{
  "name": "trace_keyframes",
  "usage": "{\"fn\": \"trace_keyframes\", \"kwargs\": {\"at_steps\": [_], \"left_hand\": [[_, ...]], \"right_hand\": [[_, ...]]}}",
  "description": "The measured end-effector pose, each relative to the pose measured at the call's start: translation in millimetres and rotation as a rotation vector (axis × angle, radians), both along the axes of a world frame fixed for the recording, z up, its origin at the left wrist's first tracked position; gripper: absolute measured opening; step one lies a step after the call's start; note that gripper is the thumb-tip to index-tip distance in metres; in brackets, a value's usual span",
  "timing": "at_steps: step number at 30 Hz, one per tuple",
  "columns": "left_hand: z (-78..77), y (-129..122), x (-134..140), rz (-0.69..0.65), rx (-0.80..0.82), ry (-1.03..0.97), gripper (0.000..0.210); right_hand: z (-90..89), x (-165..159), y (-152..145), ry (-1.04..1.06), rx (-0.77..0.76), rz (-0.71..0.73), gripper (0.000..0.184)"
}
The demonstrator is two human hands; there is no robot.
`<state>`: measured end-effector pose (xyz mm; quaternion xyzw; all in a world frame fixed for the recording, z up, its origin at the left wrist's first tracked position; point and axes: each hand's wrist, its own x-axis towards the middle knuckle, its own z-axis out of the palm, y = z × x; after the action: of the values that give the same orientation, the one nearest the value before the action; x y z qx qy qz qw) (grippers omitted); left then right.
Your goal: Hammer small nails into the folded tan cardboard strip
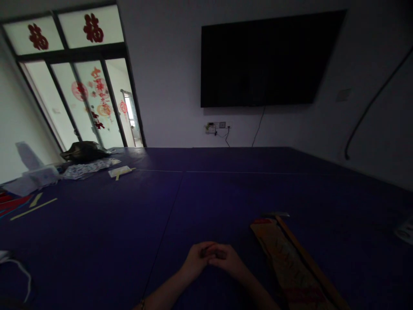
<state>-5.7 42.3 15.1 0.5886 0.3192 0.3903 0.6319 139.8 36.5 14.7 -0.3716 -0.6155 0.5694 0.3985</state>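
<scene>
My left hand (196, 257) and my right hand (227, 257) rest together on the dark blue tabletop (129, 241), near its front edge. Their curled fingers meet and touch at the tips, and I see nothing held in them. The gap between the palms is in shadow. To the right of my right hand lies a flat brown and red printed packet (284, 254). Along its right side runs a hammer (301, 250) with a long wooden handle and a thin metal head at the far end. Neither hand touches the packet or the hammer.
At the far left are a black bag (84, 151), patterned sheets (87, 168), a clear plastic box (41, 175) and yellow strips (34, 209). A white cable (26, 273) lies at the near left. A wall-mounted television (267, 60) hangs beyond the table.
</scene>
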Motion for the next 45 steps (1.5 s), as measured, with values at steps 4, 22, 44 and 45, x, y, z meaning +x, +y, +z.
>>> {"fn": "trace_keyframes", "kwargs": {"at_steps": [4,22,44,45], "left_hand": [[0.9,-1,0,0.011,0.010,0.006,0.032],[1.7,-1,0,0.019,0.044,-0.026,0.033],[-1.0,-2,2,0.041,0.013,-0.027,0.039],[-0.9,-1,2,0.029,0.017,-0.033,0.038]], "right_hand": [[1.8,-1,0,-0.014,0.002,0.001,0.019],[10.5,-1,1,-0.051,0.022,-0.011,0.019],[7.0,1,5,-0.058,0.016,-0.011,0.015],[7.1,1,5,-0.059,0.015,-0.011,0.015]]}}
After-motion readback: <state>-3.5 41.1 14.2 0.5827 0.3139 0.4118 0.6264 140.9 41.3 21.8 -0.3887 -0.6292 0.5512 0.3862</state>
